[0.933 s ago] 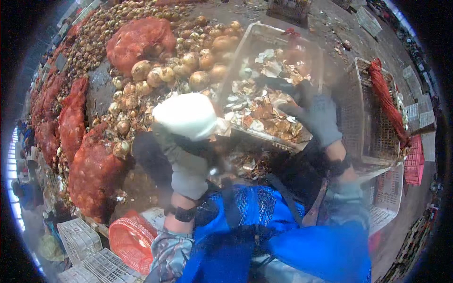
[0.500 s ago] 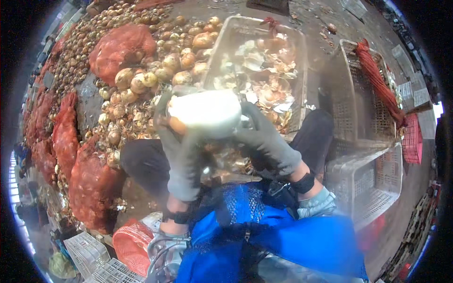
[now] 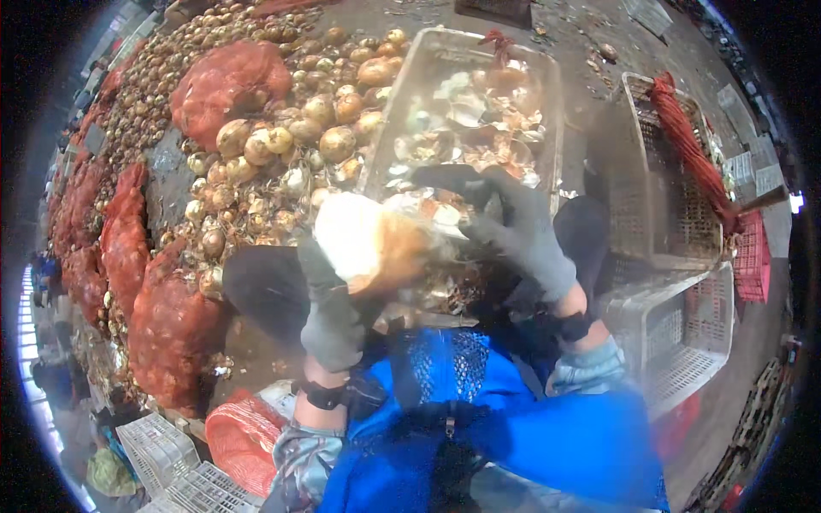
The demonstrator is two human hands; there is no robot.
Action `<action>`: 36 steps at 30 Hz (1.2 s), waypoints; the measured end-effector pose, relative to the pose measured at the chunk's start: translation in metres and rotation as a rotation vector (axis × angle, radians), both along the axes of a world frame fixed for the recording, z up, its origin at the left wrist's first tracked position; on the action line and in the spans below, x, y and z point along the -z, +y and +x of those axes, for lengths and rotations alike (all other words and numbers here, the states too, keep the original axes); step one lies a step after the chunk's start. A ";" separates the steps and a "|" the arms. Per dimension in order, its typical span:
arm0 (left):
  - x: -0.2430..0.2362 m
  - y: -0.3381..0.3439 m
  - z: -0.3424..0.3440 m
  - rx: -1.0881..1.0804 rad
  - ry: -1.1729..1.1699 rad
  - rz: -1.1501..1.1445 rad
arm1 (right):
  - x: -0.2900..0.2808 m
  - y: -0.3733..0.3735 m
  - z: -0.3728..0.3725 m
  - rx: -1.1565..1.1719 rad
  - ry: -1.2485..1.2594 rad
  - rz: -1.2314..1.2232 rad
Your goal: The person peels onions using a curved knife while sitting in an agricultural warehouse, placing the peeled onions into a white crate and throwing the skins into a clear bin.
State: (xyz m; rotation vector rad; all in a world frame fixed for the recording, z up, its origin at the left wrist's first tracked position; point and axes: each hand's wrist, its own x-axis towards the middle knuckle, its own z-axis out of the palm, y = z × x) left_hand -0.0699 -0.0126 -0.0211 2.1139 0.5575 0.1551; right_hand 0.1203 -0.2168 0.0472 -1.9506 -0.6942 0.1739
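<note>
My left hand (image 3: 332, 308), in a grey glove, is closed around a large onion (image 3: 351, 239) held above my lap. The onion shows bright white on its left side and blurred brown on its right. My right hand (image 3: 522, 227), gloved too, is off to the onion's right, over the near end of a crate (image 3: 560, 111) holding onion skins (image 3: 496, 120). Its fingers curve leftward, with a gap between them and the thumb. Skin scraps (image 3: 445, 212) show in that gap; whether the fingers touch them is unclear.
Loose onions (image 3: 338, 144) lie heaped ahead and left. Red mesh sacks (image 3: 231, 90) stand among them, others (image 3: 167, 342) along my left side. Light plastic crates (image 3: 676, 333) stand at my right, one draped with a twisted red net (image 3: 688, 150). A pink crate (image 3: 753, 256) lies beyond.
My right hand has come away from the onion toward the right. In my left hand, the onion has turned and now sits slightly left and lower, its brown side showing.
</note>
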 end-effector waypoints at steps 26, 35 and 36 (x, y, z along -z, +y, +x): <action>-0.021 -0.020 0.024 0.176 -0.227 -1.195 | 0.000 0.014 -0.003 -0.202 -0.129 -0.187; -0.048 -0.036 0.045 0.224 -0.303 -0.878 | -0.003 0.017 -0.009 -0.272 -0.096 -0.200; -0.046 -0.037 0.047 0.215 -0.345 -0.977 | -0.001 0.020 -0.010 -0.177 -0.092 -0.172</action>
